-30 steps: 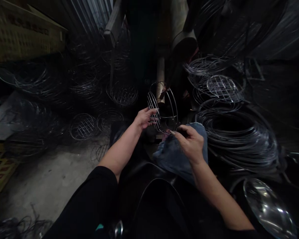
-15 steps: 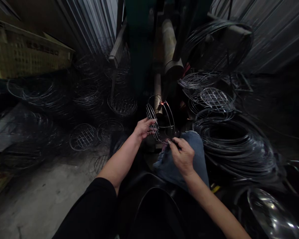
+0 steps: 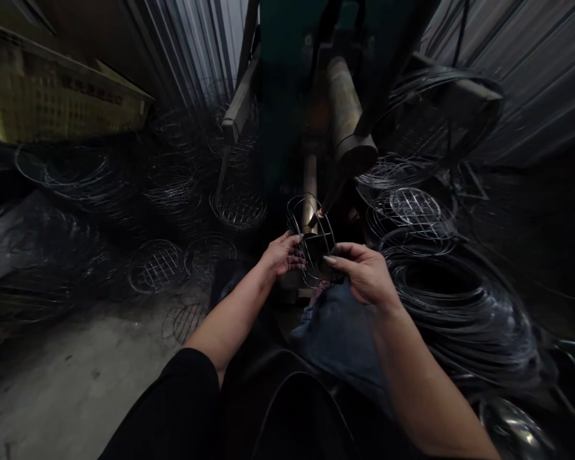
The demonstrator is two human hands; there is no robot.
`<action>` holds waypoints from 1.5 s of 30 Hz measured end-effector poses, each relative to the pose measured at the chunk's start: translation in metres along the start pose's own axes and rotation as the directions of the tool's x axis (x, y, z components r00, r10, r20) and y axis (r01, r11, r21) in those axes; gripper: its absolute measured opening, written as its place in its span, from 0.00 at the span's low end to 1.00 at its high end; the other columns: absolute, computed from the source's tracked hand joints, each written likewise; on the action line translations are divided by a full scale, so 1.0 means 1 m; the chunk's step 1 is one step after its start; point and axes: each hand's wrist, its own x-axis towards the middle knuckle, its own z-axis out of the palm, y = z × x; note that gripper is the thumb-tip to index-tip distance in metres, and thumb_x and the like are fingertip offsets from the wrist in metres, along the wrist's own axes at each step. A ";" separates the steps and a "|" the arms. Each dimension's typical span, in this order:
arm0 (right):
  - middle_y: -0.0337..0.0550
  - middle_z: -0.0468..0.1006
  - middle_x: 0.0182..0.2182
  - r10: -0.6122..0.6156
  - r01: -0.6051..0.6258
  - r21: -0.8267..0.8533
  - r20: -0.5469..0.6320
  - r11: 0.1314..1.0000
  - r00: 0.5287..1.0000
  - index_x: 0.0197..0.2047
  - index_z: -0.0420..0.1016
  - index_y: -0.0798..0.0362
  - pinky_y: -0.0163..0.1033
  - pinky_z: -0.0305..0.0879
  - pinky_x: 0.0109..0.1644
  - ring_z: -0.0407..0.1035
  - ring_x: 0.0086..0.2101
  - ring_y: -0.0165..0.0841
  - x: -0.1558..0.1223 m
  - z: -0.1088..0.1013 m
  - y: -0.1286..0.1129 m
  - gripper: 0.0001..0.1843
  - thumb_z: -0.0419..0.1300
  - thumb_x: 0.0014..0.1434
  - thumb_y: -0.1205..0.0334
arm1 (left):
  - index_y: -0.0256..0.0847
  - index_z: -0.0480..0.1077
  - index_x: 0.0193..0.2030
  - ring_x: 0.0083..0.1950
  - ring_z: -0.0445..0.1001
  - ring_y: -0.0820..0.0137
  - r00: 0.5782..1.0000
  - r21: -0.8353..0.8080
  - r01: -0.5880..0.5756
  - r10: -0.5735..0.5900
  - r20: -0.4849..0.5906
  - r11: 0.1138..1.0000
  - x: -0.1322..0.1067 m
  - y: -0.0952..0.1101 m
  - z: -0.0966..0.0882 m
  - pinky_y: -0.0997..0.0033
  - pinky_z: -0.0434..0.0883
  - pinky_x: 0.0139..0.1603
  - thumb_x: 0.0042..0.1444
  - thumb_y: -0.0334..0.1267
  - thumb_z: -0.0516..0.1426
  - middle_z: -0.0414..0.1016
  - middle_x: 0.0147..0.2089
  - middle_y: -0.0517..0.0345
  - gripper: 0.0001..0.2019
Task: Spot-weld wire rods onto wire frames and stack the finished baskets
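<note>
A round wire rack (image 3: 329, 235) is held between my hands, tilted up around the lower metal arm (image 3: 310, 214) of a welding machine. My left hand (image 3: 285, 254) grips its left side, the thumb and fingers closed on the wires. On the right, my right hand (image 3: 359, 267) pinches the rack's rim between thumb and fingers. The thick upper electrode arm (image 3: 347, 118) hangs above, and a copper-coloured tip (image 3: 316, 218) meets the rack near its top wire. Dim light hides part of the rack's far side.
Coils of wire (image 3: 464, 319) lie at the right, with a round grid (image 3: 415, 213) above them. Wire grids (image 3: 157, 265) lie on the floor (image 3: 105, 377) at left. A yellow crate (image 3: 67, 96) stands back left; a shiny metal bowl-like piece (image 3: 517, 428) sits lower right.
My right hand has moved up and is now at the rack's right rim. The rack has turned, and the bright orange glow at the tip has faded. The view has shifted slightly.
</note>
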 end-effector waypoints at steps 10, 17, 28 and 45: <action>0.37 0.76 0.20 0.027 -0.024 0.044 -0.066 0.999 0.997 0.24 0.76 0.55 0.34 0.68 0.25 0.69 0.21 0.28 0.024 0.014 -0.017 0.24 0.79 0.21 0.61 | 0.41 0.63 0.59 0.22 0.74 0.67 0.992 -0.007 0.103 -0.103 -0.066 0.995 0.011 0.011 0.005 0.70 0.71 0.25 0.57 0.50 0.57 0.68 0.25 0.58 0.26; 0.36 0.74 0.19 -0.009 0.009 -0.001 -0.089 1.000 0.996 0.26 0.76 0.55 0.32 0.61 0.22 0.65 0.20 0.26 0.027 0.014 -0.017 0.24 0.79 0.23 0.60 | 0.38 0.62 0.62 0.25 0.75 0.64 0.988 0.089 0.124 -0.115 -0.098 0.988 0.009 0.006 0.006 0.70 0.70 0.25 0.57 0.58 0.54 0.69 0.24 0.55 0.32; 0.39 0.79 0.25 -0.405 0.267 -0.643 -0.073 0.717 0.912 0.32 0.81 0.51 0.38 0.68 0.34 0.72 0.28 0.35 -0.051 -0.022 0.027 0.09 0.66 0.51 0.55 | 0.46 0.63 0.65 0.69 0.55 0.54 0.669 0.751 -0.615 0.665 0.333 0.242 -0.007 -0.021 -0.033 0.56 0.52 0.70 0.42 0.36 0.65 0.59 0.69 0.51 0.39; 0.40 0.78 0.22 -0.366 0.201 -0.732 -0.071 0.651 0.928 0.29 0.81 0.52 0.38 0.65 0.31 0.69 0.24 0.34 -0.048 -0.012 0.027 0.10 0.64 0.48 0.55 | 0.42 0.63 0.64 0.69 0.56 0.53 0.598 0.744 -0.666 0.635 0.489 0.055 0.003 -0.022 -0.029 0.56 0.56 0.65 0.49 0.44 0.63 0.62 0.67 0.45 0.35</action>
